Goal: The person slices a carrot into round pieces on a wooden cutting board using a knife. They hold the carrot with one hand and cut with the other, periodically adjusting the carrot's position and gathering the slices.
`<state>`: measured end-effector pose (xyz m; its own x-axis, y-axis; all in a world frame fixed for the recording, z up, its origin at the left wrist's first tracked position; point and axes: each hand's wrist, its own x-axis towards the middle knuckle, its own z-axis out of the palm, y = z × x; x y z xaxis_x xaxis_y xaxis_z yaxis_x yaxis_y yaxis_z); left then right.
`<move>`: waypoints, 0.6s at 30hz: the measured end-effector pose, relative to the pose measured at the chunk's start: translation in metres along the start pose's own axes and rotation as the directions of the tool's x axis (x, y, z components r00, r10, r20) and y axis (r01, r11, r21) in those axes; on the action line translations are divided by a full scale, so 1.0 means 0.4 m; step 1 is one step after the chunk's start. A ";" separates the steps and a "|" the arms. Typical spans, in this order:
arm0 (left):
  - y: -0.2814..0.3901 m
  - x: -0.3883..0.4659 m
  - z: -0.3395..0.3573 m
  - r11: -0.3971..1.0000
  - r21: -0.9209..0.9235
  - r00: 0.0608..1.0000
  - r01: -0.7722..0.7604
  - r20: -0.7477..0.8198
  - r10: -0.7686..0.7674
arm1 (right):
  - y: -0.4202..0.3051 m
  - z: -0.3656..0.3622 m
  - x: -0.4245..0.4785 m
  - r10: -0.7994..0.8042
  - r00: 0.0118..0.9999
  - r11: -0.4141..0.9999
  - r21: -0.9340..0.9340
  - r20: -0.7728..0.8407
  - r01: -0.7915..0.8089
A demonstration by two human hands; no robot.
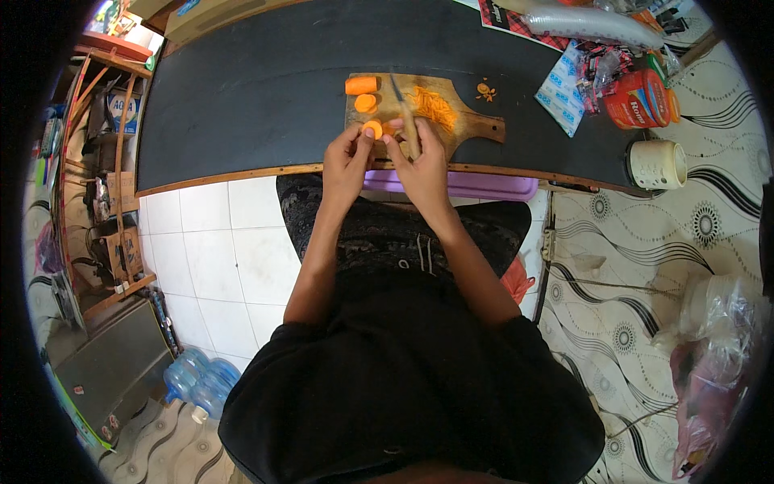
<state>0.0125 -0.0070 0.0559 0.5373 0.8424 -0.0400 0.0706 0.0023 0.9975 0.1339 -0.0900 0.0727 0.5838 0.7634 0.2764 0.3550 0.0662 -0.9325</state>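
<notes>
Between the fingertips of my left hand (pixel 346 158) is a round carrot slice (pixel 372 129), held over the near left part of a wooden cutting board (pixel 481 126). My right hand (pixel 422 169) grips a knife by its pale wooden handle (pixel 411 133), the blade pointing away from me across the board. Its thumb and fingertips are close to the slice. At the board's far left lies a thick carrot piece (pixel 361 85), with round carrot slices (pixel 366 103) just nearer. Right of the knife is a heap of thin carrot strips (pixel 435 109).
Carrot scraps (pixel 485 91) lie on the black tabletop (pixel 254 103). To the right are a blue-and-white packet (pixel 562 91), a red jar (pixel 638 100) and a cream container (pixel 656 164) at the edge. A purple plastic item (pixel 490 185) shows below the table's front edge.
</notes>
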 end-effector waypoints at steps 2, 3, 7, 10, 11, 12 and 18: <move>-0.006 0.000 -0.009 0.995 0.099 1.000 -0.014 0.029 0.011 | 0.021 0.004 0.014 0.000 0.999 1.000 0.029 0.035 -0.001; 0.001 -0.001 -0.012 0.982 0.186 0.999 -0.008 0.039 0.001 | 0.024 0.006 0.018 0.000 0.998 0.999 0.045 0.055 -0.003; 0.013 -0.002 -0.016 0.951 0.310 0.998 0.013 0.048 -0.030 | 0.031 0.014 0.016 -0.008 0.998 1.000 -0.014 0.055 0.009; -0.025 0.003 -0.018 0.975 0.219 0.995 0.049 0.075 -0.067 | 0.058 0.023 0.018 0.074 0.995 0.997 -0.013 0.063 -0.073; -0.042 0.006 -0.019 0.981 0.184 0.992 0.065 0.091 -0.083 | 0.066 0.024 0.016 0.090 0.994 0.996 -0.023 0.056 -0.089; -0.049 0.009 -0.017 0.986 0.151 0.992 0.075 0.091 -0.090 | 0.073 0.025 0.015 0.107 0.993 0.994 -0.035 0.046 -0.105; -0.076 0.022 -0.020 0.986 -0.059 0.988 0.156 0.027 -0.154 | 0.142 0.015 0.035 0.240 0.970 0.970 0.046 -0.032 -0.238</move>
<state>0.0081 0.0047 0.0255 0.5422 0.8173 -0.1951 0.1038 0.1652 0.9808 0.1579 -0.0717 0.0220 0.6747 0.7362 0.0523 0.1721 -0.0881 -0.9811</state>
